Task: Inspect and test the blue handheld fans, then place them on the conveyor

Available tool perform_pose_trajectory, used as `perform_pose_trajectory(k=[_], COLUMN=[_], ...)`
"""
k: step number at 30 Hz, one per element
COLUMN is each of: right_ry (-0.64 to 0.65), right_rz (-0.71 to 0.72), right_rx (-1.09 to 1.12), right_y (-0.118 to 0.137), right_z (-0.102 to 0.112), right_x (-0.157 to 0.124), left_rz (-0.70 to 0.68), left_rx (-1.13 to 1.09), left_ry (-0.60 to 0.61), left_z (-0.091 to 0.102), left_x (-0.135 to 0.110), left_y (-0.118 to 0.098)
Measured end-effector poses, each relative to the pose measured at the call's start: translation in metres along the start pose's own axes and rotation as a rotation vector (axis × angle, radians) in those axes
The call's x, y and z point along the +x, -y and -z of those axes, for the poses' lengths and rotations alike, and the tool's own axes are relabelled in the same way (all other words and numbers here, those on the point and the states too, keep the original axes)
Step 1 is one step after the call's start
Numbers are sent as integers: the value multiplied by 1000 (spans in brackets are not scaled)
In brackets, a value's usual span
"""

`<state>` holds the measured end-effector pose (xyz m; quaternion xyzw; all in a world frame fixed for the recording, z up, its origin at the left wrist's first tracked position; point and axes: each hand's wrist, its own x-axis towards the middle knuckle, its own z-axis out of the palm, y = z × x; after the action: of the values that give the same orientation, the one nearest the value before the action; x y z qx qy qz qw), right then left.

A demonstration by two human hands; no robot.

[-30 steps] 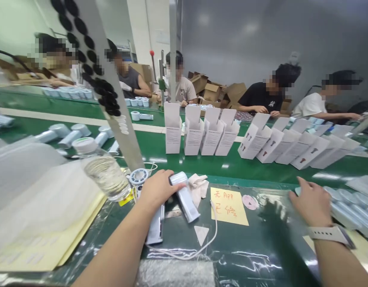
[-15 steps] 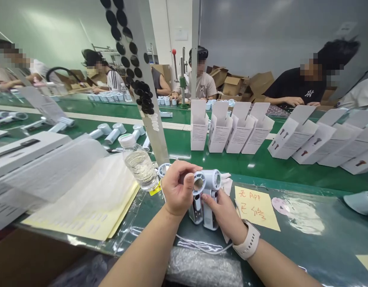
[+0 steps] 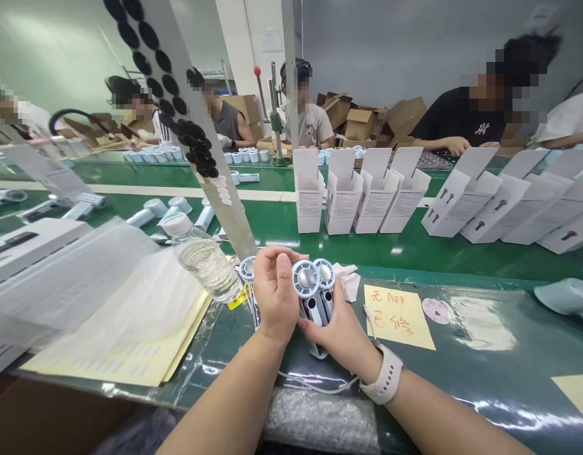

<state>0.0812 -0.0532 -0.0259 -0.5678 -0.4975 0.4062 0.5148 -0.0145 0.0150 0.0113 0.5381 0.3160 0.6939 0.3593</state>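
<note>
Two small light-blue handheld fans (image 3: 313, 284) stand side by side, upright, over the dark mat at the near edge of the workbench. My left hand (image 3: 274, 294) is wrapped round their left side, thumb up by the round heads. My right hand (image 3: 336, 330), with a pale watch on the wrist, grips the handles from the right and below. A white cable (image 3: 315, 387) trails on the mat beneath them.
A water bottle (image 3: 202, 257) leans just left of my hands beside plastic-covered yellow sheets (image 3: 116, 328). A yellow note (image 3: 396, 308) lies to the right, more fans (image 3: 564, 296) at far right. Open white boxes (image 3: 348, 193) line the green conveyor (image 3: 415, 256). Several people sit across it.
The two fans have turned so their round grilles face me, and both hands have shifted lower on them. The view has swung slightly right.
</note>
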Motion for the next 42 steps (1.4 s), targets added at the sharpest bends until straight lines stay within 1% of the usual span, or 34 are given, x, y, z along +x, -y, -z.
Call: perform_pose_trajectory(k=[2, 3, 4, 5, 7, 8, 9, 10, 11, 12, 15, 17, 18, 19, 21, 23, 24, 25, 27, 28, 30, 32, 34, 35, 36, 37, 39, 40, 41, 42], right_ry=[15, 27, 39, 46, 30, 10, -6, -17, -17, 4, 138, 196, 193, 162, 57, -48, -64, -49, 30, 71, 116, 153, 205, 255, 322, 396, 522, 554, 561, 545], right_rz=[12, 15, 19, 27, 61, 84, 106, 128, 154, 182, 257, 257, 239, 214, 164, 104, 58, 2, -111, -152, -186, -187, -159, -148, -155, -186, -294, -353, -395, -406], right_rx=[122, 204, 281, 339, 375, 362, 337, 307, 274, 242, 139, 67, 33, -9, -133, -343, -481, -613, -822, -888, -940, -959, -938, -890, -794, -654, -305, -142, -18, 57], right_y=[-3, -5, -6, -7, -6, -5, -3, -2, 0, 1, 4, 3, 2, 2, 2, 5, 7, 10, 14, 15, 15, 14, 15, 17, 18, 19, 19, 18, 17, 15], right_z=[7, 12, 16, 21, 29, 32, 35, 38, 40, 42, 51, 60, 66, 72, 85, 96, 101, 103, 103, 101, 92, 82, 74, 72, 71, 70, 68, 67, 65, 62], right_x=[4, 6, 7, 9, 10, 10, 10, 10, 9, 9, 9, 11, 12, 13, 18, 22, 23, 24, 24, 23, 19, 16, 13, 12, 11, 10, 8, 7, 6, 5], left_rz=[-31, 4, 84, 207, 493, 611, 696, 753, 786, 807, 866, 916, 943, 966, 984, 987, 988, 992, 1000, 1004, 1028, 1051, 1055, 1047, 1041, 1038, 1029, 1018, 1002, 986], left_rx=[-74, -93, -103, -114, -174, -227, -283, -328, -361, -385, -460, -522, -552, -580, -625, -660, -676, -691, -719, -733, -753, -763, -763, -763, -763, -764, -766, -767, -768, -766], left_ry=[3, -2, 4, 40, 197, 288, 365, 421, 450, 461, 492, 530, 543, 543, 516, 495, 494, 496, 479, 455, 403, 357, 323, 307, 295, 285, 267, 252, 230, 206], left_z=[-4, -6, -9, -10, -14, -15, -16, -16, -16, -16, -14, -12, -12, -12, -11, -10, -10, -9, -8, -7, -6, -4, -2, -1, -1, -1, -1, -1, -1, -1], left_x=[-5, -8, -11, -14, -20, -23, -25, -26, -27, -27, -24, -22, -21, -20, -19, -18, -18, -17, -16, -15, -12, -8, -5, -4, -3, -2, 0, 1, 2, 3], left_y=[2, 3, 5, 6, 8, 8, 8, 8, 7, 6, 3, 2, 2, 2, 3, 5, 5, 6, 8, 9, 11, 12, 13, 14, 15, 15, 16, 16, 17, 17])
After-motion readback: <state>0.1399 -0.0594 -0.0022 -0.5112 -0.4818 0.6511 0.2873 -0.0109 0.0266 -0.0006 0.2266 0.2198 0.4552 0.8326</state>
